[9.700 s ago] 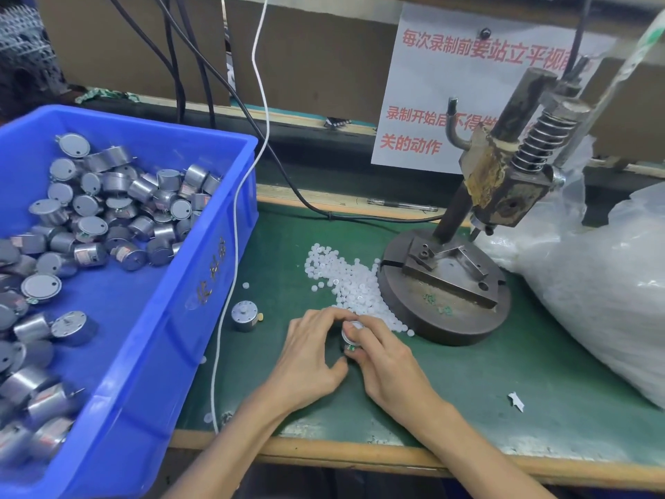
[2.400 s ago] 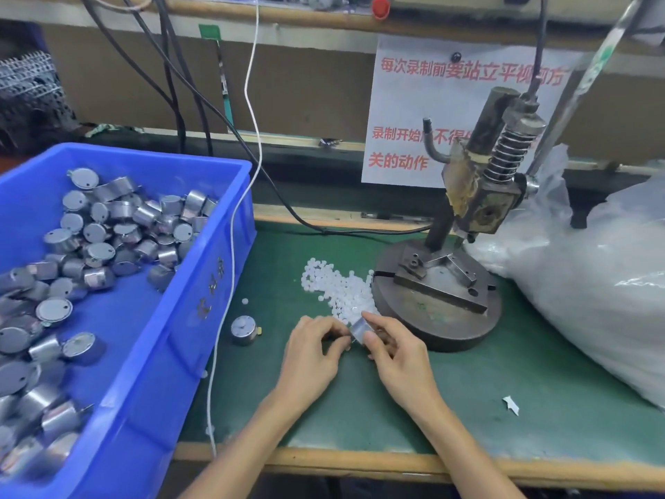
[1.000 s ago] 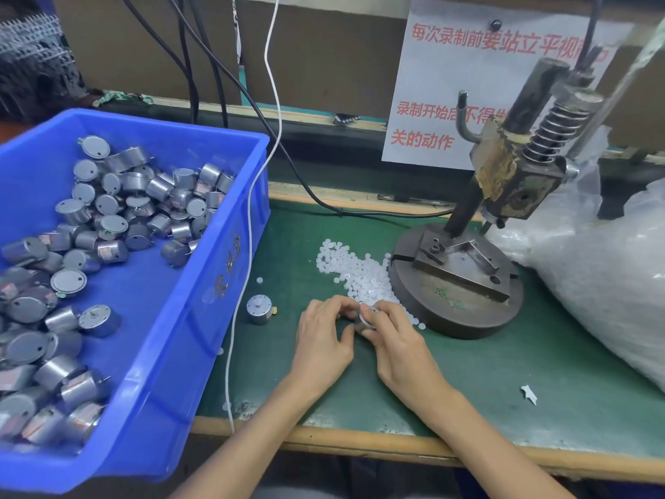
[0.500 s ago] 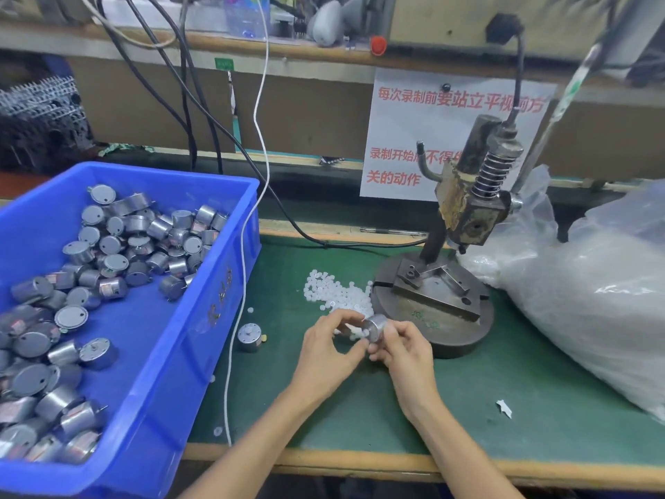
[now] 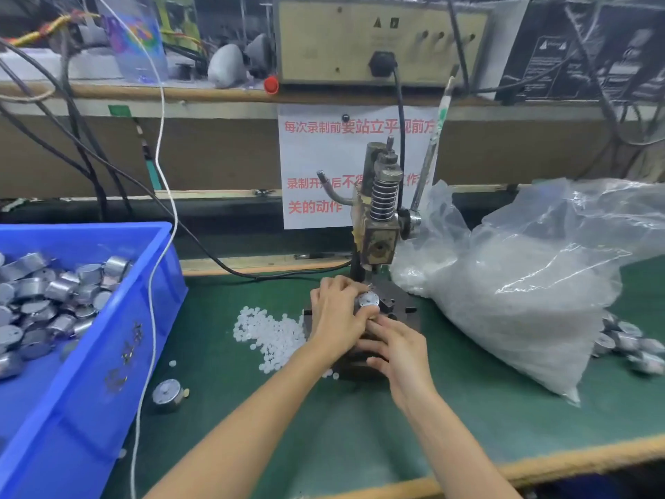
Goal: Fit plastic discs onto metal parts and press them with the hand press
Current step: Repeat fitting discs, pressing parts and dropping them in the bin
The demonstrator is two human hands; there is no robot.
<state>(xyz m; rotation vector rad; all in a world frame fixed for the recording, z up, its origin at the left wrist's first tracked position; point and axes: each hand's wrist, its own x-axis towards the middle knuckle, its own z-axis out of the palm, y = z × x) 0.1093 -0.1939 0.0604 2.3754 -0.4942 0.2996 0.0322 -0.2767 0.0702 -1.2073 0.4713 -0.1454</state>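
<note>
The left hand [image 5: 336,316] is gripping the round metal part [image 5: 367,300] in curled fingers, seating it under the hand press [image 5: 378,225] ram. The right hand [image 5: 399,349] is touching its near edge with straighter fingers, probably aligning it. Plastic discs [image 5: 270,331] are lying just left of the fingers.

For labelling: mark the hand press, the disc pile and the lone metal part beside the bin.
hand press [image 5: 382,196], head view, coil spring.
disc pile [image 5: 273,334], head view, middle.
lone metal part [image 5: 166,390], head view, top face.

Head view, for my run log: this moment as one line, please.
step: setting metal part at press base | left hand: grips part | right hand: fingers at part's near edge | press lever: untouched
</note>
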